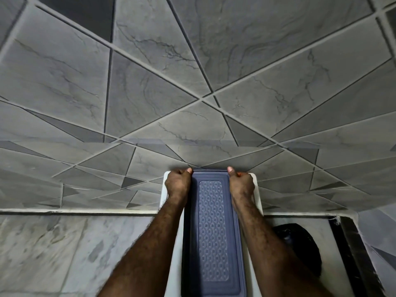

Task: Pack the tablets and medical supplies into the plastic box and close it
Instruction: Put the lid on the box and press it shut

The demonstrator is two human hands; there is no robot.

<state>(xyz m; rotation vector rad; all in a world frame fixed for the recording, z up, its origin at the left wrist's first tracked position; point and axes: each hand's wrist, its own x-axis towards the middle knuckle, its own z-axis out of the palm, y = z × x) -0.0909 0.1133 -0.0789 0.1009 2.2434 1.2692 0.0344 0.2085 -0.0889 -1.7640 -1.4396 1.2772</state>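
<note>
Head view shows a grey wall point(192, 71) of angular veined tiles meeting a pale marbled table point(64, 254), with a black object point(300, 243) at the right. The box point(257, 194), white with a blue-grey patterned lid point(214, 230) on it, lies lengthwise straight away from the person, far end close to the wall. Left hand point(179, 183) and right hand point(241, 184) each grip a far corner, fingers curled over, thumbs on the lid.
</note>
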